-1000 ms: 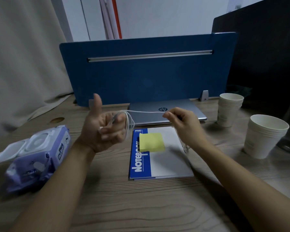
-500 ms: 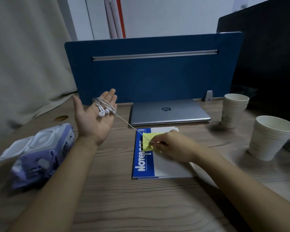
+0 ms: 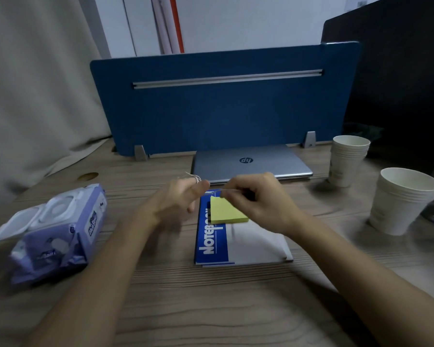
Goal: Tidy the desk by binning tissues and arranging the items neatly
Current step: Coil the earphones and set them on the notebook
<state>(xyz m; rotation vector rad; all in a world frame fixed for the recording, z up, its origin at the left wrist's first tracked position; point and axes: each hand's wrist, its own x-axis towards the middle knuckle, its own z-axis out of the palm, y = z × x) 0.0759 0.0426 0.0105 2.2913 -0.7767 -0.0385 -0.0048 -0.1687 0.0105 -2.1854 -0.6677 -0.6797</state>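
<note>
White wired earphones (image 3: 195, 177) are looped around the fingers of my left hand (image 3: 178, 199), which is turned palm down over the desk. My right hand (image 3: 256, 199) pinches the free end of the cable close beside it, above the yellow sticky-note pad (image 3: 227, 212). The pad lies on a blue and white notebook (image 3: 238, 244). The earbuds themselves are hidden under my left hand. Both hands are blurred by motion.
A closed silver laptop (image 3: 251, 162) lies behind the notebook, against a blue desk divider (image 3: 218, 108). A purple wet-wipes pack (image 3: 53, 234) with its lid open sits at the left. Two stacks of paper cups (image 3: 347, 159) (image 3: 404, 199) stand at the right on the wooden desk (image 3: 211, 309).
My left hand has turned from palm up to palm down and moved right toward the notebook. My right hand has lifted off the sticky-note pad, bringing the cable up to the left hand.
</note>
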